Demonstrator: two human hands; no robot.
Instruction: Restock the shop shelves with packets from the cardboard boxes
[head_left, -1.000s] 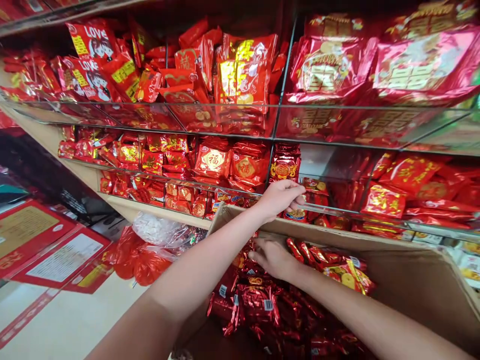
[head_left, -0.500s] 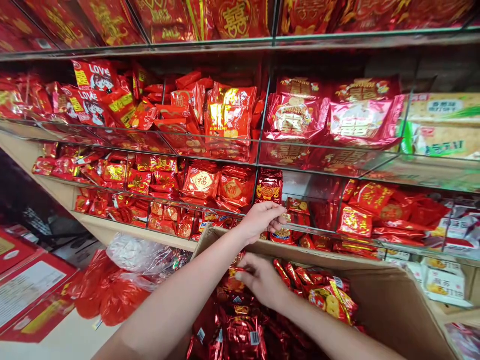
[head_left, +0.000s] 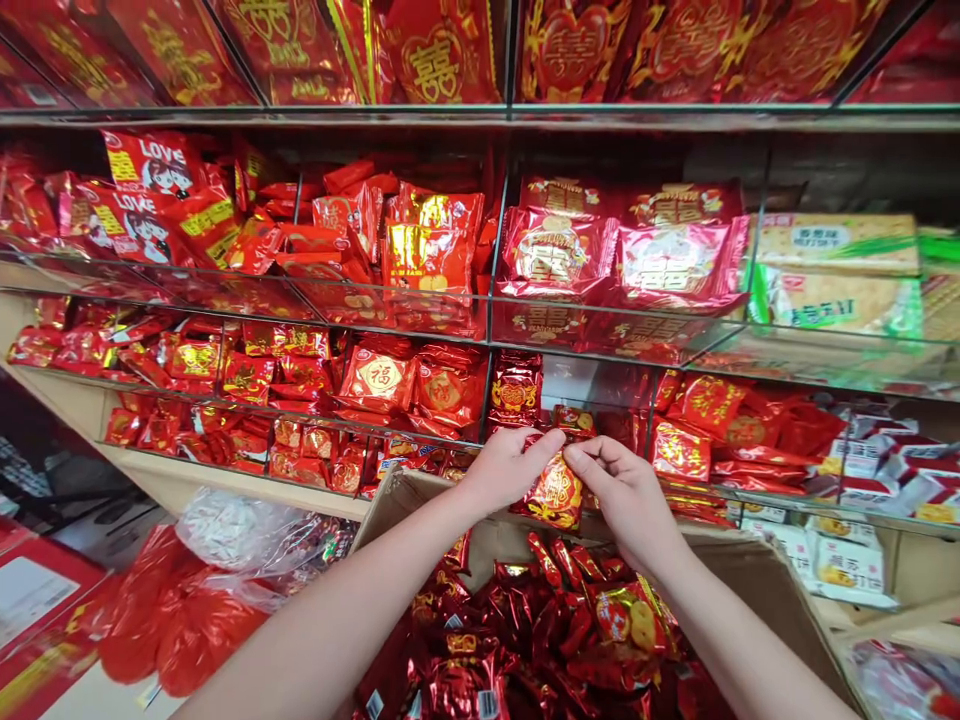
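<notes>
Between my two hands hangs a small red snack packet (head_left: 556,492) with gold print. My left hand (head_left: 514,465) pinches its upper left edge, and my right hand (head_left: 613,490) pinches the upper right corner. Both hands are above the far rim of an open cardboard box (head_left: 735,565). Inside the box lie many shiny dark-red packets (head_left: 461,680), some with barcodes showing. Just beyond my hands, a shelf compartment holds an upright dark-red packet (head_left: 516,388) with gold print.
Shelves with clear dividers (head_left: 491,340) hold red snack packets (head_left: 431,250) and pale cracker packs (head_left: 836,270). At lower left are red plastic bags (head_left: 161,625) and a clear bag (head_left: 229,530). White packets (head_left: 847,560) sit low on the right.
My right hand has risen out of the box, and a red packet is now held between both hands. The view has shifted somewhat to the right.
</notes>
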